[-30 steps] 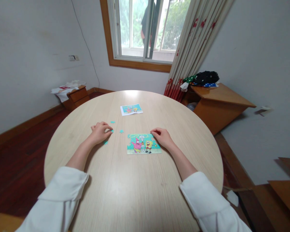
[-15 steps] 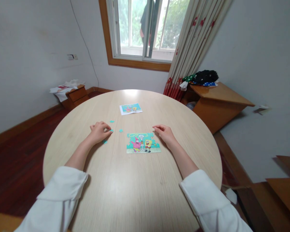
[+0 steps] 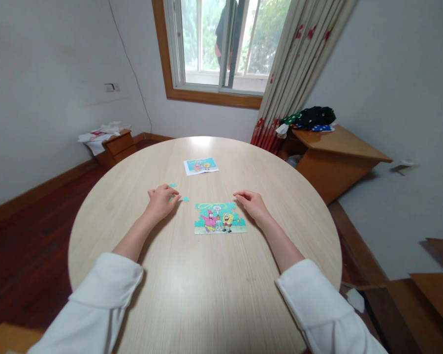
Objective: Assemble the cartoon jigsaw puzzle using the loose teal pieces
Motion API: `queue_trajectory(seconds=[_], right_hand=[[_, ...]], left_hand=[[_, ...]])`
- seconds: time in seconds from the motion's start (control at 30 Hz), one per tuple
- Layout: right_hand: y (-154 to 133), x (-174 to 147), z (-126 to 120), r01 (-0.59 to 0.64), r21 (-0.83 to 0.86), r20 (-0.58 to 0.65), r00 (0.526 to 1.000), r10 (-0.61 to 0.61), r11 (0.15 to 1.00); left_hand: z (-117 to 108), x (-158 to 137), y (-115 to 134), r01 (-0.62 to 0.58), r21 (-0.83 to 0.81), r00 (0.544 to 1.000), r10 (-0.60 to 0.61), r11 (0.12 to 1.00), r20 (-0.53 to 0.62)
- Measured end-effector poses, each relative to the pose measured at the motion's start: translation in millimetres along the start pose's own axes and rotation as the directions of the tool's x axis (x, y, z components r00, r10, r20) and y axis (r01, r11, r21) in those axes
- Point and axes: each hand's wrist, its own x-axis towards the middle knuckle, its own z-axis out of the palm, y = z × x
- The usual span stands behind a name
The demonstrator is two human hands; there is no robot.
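Observation:
A partly assembled jigsaw puzzle with cartoon figures lies on the table, its upper side edges uneven with gaps. To its upper left is my left hand, thumb and fingers closed in a pinch; what they hold, if anything, is too small to make out. Close to its fingertips lies a loose teal puzzle piece. Another teal piece sits just beyond the fingers, and a bit of teal shows beneath the hand. My right hand rests by the puzzle's upper right corner, fingertips pinched together, their contents hidden.
A printed picture of the same cartoon scene lies farther back on the round wooden table. Beyond the table stand a small cabinet with papers on the left and a wooden desk with cloths on the right.
My left hand has moved right, toward the puzzle. The loose piece seen near its wrist before is out of sight now. My right hand has stayed about where it was.

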Motion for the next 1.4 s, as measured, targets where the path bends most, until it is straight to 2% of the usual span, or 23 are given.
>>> queue_trajectory(seconds=[0.2,0.43,1.03,1.4], right_hand=[[-1,-4,-2,0.05,-0.021,0.04,0.998,-0.049,0.999],[4,-2,-4,0.073,-0.07,0.138,0.988,-0.063,0.995],[2,-4,-2,0.159,-0.358,0.113,0.986,-0.126,0.92],[-1,-6,-4,0.145,-0.325,0.137,0.985,-0.105,0.934]], left_hand=[[10,-2,19,-0.041,0.016,0.995,0.039,0.999,0.093],[14,0,18,-0.043,0.052,0.996,0.038,0.998,0.086],[16,2,21,-0.011,0.04,0.995,0.007,0.999,0.099],[20,2,20,-0.027,0.057,0.992,0.02,0.998,0.125]])
